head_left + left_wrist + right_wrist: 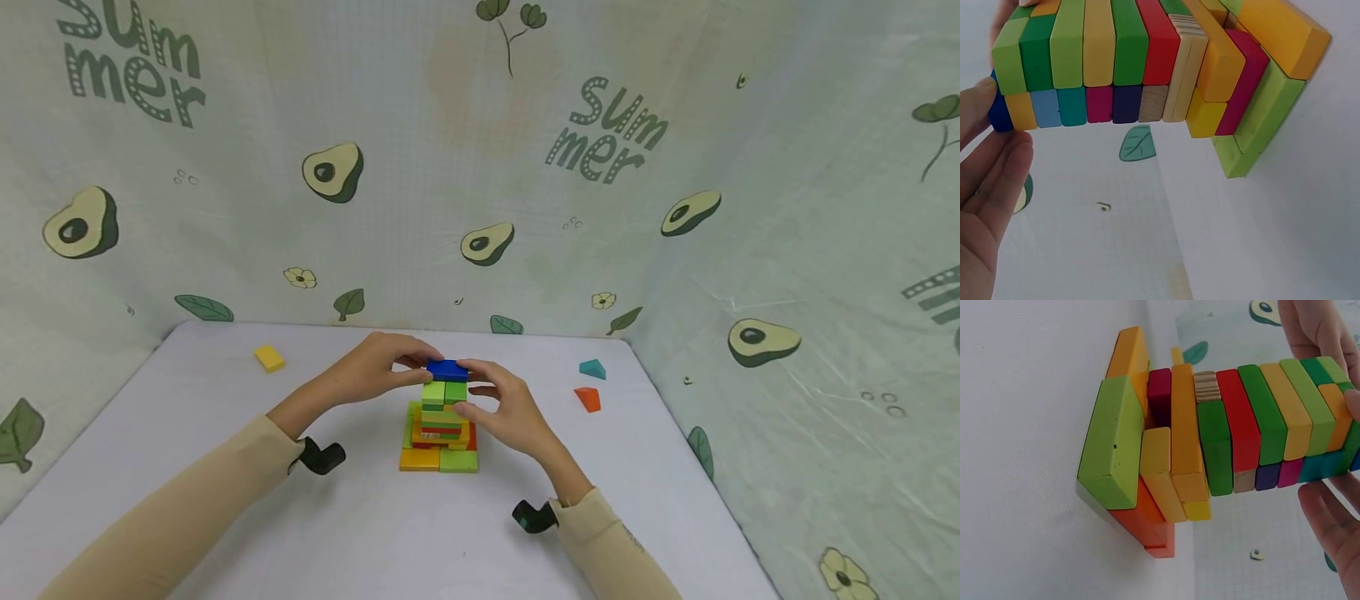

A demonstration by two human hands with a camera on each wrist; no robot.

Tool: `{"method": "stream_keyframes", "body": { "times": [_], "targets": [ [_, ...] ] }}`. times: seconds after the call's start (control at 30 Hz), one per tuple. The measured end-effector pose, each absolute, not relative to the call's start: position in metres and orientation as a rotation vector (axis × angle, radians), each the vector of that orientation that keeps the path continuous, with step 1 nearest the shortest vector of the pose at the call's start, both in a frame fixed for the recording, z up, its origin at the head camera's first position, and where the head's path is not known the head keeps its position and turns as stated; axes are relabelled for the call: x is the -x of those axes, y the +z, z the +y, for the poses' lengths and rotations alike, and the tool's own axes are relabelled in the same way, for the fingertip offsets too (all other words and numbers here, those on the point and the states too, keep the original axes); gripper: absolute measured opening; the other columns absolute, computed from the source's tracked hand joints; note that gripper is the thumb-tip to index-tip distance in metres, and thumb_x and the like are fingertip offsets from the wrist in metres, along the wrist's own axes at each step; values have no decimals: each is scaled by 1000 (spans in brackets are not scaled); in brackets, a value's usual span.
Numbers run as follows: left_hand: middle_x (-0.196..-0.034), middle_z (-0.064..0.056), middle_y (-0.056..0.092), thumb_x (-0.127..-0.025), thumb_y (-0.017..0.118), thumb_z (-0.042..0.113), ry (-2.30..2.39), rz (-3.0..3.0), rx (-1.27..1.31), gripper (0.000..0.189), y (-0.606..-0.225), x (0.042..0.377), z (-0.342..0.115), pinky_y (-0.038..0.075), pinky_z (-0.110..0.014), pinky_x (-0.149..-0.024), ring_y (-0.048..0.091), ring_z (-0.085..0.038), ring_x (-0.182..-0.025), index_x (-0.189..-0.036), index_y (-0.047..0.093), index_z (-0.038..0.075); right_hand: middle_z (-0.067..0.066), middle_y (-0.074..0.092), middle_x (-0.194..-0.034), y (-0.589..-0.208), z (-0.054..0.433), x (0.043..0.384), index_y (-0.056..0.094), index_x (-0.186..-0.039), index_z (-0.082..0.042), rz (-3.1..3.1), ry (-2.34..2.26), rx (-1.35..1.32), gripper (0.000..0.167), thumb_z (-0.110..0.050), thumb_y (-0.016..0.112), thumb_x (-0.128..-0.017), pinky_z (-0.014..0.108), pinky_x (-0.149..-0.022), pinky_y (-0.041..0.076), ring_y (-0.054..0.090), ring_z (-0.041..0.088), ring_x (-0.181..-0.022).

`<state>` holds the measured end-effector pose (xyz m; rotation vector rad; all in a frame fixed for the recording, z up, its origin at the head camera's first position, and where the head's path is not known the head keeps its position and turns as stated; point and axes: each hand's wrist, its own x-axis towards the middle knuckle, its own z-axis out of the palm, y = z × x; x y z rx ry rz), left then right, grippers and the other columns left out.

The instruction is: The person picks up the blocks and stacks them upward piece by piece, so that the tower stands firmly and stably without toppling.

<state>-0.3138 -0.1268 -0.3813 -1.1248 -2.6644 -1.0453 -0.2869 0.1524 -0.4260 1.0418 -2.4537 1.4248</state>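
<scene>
A tower of stacked colored wooden blocks (442, 417) stands at the middle of the table on a base of flat orange, green and red blocks (459, 462). On its very top lies a blue block (447, 371). My left hand (380, 362) pinches the blue block's left end, thumb on the near side and fingers behind, as the left wrist view shows. From the right, my right hand (504, 408) curves around the upper tower, a fingertip at the blue block's right end and the thumb lower, beside the green blocks (1319, 428).
A yellow block (269, 358) lies far left on the white table (360, 525). Toward the back right are a teal block (592, 369) and an orange-red block (588, 399). An avocado-print cloth (405, 208) hangs behind and at the sides.
</scene>
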Motion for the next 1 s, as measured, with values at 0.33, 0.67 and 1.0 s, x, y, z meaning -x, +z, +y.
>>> {"method": "stream_keyframes", "body": {
  "times": [0.33,0.67,1.0],
  "targets": [
    [-118,7,75,-100,77,25,-1037,-2670,1110,32,-381,313,-127,61,-37,-97,70,-9,-104,-131,75,18,-1,61,-147,-426,152,287,58,-150,-21,-2464,1434,-1037,60,-18,82,-96,41,-104,58,63,18,-129],
    [-139,2,69,-99,77,32,-998,-2675,1044,49,-382,313,-143,60,-43,-100,70,-18,-117,-146,65,20,-3,61,-147,-426,152,285,58,-150,-23,-2484,1425,-1012,59,-19,82,-96,35,-104,57,62,16,-130],
    [-148,-11,62,-104,72,25,-864,-2741,762,49,-408,352,-251,56,-55,-104,64,-35,-127,-151,60,15,-3,61,-147,-427,151,286,58,-150,-23,-2478,1410,-1007,60,-18,82,-95,32,-104,57,62,16,-130]
  ]
}}
